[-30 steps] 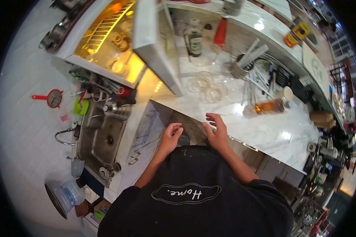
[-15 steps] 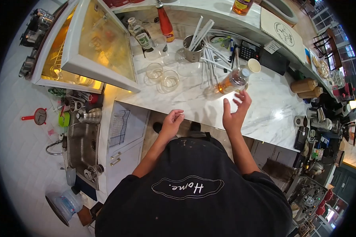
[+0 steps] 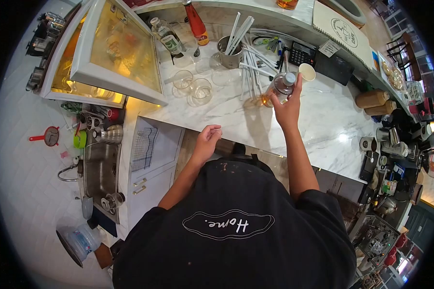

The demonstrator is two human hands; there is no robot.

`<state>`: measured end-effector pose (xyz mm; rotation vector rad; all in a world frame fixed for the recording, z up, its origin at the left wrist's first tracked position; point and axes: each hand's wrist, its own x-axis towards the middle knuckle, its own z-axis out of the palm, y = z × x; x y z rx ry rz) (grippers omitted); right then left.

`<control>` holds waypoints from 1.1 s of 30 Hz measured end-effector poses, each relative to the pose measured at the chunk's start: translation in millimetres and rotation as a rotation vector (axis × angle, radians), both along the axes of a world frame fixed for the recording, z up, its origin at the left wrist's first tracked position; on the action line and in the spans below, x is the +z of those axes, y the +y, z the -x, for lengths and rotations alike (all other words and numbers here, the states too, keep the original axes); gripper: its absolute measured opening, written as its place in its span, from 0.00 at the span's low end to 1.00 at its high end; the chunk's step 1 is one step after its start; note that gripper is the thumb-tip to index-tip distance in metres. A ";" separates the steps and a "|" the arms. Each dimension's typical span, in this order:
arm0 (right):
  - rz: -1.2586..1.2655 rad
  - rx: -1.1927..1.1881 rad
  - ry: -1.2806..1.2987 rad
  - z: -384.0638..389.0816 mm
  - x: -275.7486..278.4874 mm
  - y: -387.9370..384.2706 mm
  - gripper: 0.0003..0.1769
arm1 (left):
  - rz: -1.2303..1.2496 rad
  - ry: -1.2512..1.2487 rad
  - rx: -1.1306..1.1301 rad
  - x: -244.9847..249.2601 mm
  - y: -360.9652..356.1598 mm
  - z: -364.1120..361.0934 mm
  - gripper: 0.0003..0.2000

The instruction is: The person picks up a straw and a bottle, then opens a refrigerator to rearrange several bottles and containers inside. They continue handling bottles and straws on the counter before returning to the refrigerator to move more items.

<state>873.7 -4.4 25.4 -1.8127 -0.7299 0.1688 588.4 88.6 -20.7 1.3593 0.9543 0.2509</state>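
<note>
My right hand (image 3: pixel 288 108) is wrapped around a clear plastic bottle (image 3: pixel 278 88) with a pale cap and amber liquid in its lower part. The bottle stands on the marble counter (image 3: pixel 318 125), close to a cream paper cup (image 3: pixel 307 72). Near the counter's front edge, my left hand (image 3: pixel 207 142) is held with its fingers curled in. A small whitish patch shows at its fingertips, and I cannot tell what it is. Several clear glasses (image 3: pixel 201 91) stand ahead of the left hand.
A metal cup of straws (image 3: pixel 230 58) has loose straws beside it. Behind the glasses stand a red bottle (image 3: pixel 196 24) and a clear labelled bottle (image 3: pixel 170 41). An open glass-fronted door (image 3: pixel 120 53) juts over the counter on the left. A calculator (image 3: pixel 302 57) lies toward the back.
My right hand has moved forward from beside the bottle and closed around it. The left hand has stayed near the counter edge, its fingers still curled.
</note>
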 end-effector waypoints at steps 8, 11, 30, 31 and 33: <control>-0.079 -0.003 -0.005 8.5 -10.1 -18.6 0.46 | 0.026 -0.119 0.121 11.3 -9.8 5.1 0.12; -0.040 -0.006 0.062 29.3 1.6 -31.4 0.42 | -0.003 -0.089 0.118 6.1 -8.1 19.1 0.14; -0.009 0.593 -0.049 227.2 61.2 96.4 0.38 | -0.031 -0.059 0.529 21.2 72.0 186.4 0.13; -0.012 0.605 -0.057 239.6 61.2 110.1 0.38 | -0.033 -0.060 0.539 23.6 79.4 196.8 0.14; -0.027 0.612 -0.060 265.0 60.3 137.3 0.37 | -0.040 -0.065 0.560 30.5 95.9 217.3 0.14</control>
